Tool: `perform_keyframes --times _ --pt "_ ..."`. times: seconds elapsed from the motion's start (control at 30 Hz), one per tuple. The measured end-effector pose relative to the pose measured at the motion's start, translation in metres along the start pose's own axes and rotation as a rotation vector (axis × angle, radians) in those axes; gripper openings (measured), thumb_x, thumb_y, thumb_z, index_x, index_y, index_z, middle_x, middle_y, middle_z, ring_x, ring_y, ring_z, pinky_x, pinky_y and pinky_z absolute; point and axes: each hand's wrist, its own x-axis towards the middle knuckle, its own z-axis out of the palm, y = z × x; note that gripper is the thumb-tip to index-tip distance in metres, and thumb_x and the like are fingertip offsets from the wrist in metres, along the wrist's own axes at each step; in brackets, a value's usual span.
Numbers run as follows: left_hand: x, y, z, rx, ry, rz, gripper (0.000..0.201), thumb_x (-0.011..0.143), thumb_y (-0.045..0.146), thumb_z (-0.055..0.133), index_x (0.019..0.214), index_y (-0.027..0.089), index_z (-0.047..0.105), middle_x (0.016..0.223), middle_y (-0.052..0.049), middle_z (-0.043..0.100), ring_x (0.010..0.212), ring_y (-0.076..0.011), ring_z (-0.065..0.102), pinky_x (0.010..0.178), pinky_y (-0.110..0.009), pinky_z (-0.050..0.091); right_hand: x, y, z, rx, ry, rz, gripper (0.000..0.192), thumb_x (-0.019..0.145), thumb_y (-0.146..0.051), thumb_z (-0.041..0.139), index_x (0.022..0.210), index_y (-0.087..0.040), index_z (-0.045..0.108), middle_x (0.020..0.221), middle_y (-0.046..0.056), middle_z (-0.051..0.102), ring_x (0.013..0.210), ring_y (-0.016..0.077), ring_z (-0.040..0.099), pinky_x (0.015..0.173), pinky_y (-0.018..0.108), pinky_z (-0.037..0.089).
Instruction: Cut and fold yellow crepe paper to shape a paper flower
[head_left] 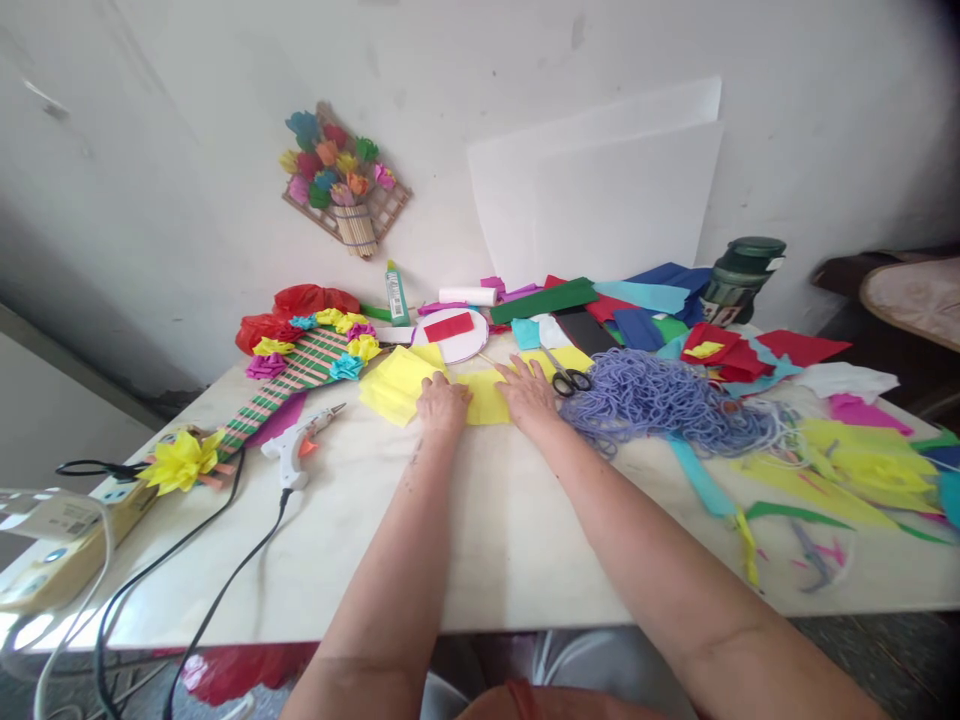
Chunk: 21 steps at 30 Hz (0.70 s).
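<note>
Both my hands rest on a yellow crepe paper piece point(486, 398) in the middle of the white table point(465, 540). My left hand point(442, 403) presses its left end with fingers curled, beside a folded yellow paper stack point(396, 388). My right hand point(529, 392) lies flat on its right end, fingers spread. Black-handled scissors point(568, 377) lie just right of my right hand. A tangle of lilac yarn point(660, 400) sits further right.
A white glue gun point(298, 445) with a black cord lies at left, near a striped paper craft with flowers point(296, 365). A glue bottle point(396, 293), a white disc with red paper point(452, 333), coloured paper sheets point(645, 310) and yellow scraps point(855, 460) crowd the back and right.
</note>
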Motion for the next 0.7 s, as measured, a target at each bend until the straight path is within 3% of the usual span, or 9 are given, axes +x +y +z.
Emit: perform_keyframes --times 0.17,0.27,0.4,0.5,0.7 --pt "-0.0019 0.0015 -0.0036 0.079 -0.02 0.042 0.032 0.076 0.048 0.042 0.092 0.034 0.066 0.099 -0.01 0.048 0.099 -0.029 0.037 0.073 -0.036 0.038 -0.0006 0.0029 0.0002 0.004 0.001 0.005 0.023 0.082 -0.02 0.043 0.086 -0.021 0.066 0.127 0.002 0.047 0.128 0.028 0.018 0.101 0.051 0.003" --pt "-0.0027 0.0004 -0.0046 0.096 -0.008 0.077 0.037 0.073 0.055 0.043 0.093 0.034 0.066 0.11 -0.009 0.047 0.104 -0.0302 0.035 0.081 -0.04 0.034 -0.0011 0.0031 -0.0009 0.012 -0.013 0.007 0.024 0.081 -0.019 0.043 0.088 -0.022 0.066 0.127 0.004 0.047 0.128 0.0286 0.017 0.101 0.051 0.002" --pt "-0.0029 -0.0022 -0.0038 0.096 -0.023 0.098 0.042 0.069 0.059 0.046 0.097 0.035 0.064 0.136 -0.002 0.03 0.122 -0.0351 0.017 0.093 -0.046 0.022 -0.0023 0.0016 -0.0026 0.013 -0.021 0.027 0.027 0.081 -0.017 0.042 0.092 -0.022 0.066 0.127 0.005 0.047 0.128 0.0286 0.018 0.101 0.051 0.002" --pt "-0.0024 -0.0035 -0.0026 0.084 -0.051 0.089 0.042 0.069 0.058 0.047 0.1 0.034 0.063 0.14 0.0 0.024 0.128 -0.035 0.005 0.098 -0.049 0.011 -0.0036 0.0024 -0.0009 0.016 -0.007 0.032 0.027 0.08 -0.015 0.043 0.093 -0.022 0.066 0.127 0.006 0.047 0.128 0.0281 0.019 0.101 0.051 0.002" --pt "-0.0009 -0.0038 -0.0026 0.078 -0.072 0.094 0.044 0.069 0.059 0.046 0.102 0.034 0.062 0.141 0.0 0.023 0.13 -0.0337 0.001 0.1 -0.05 0.007 -0.0052 0.0037 -0.0054 0.025 0.152 0.02 0.03 0.081 -0.017 0.04 0.102 -0.017 0.062 0.131 0.008 0.042 0.129 0.0256 0.017 0.103 0.049 0.003"
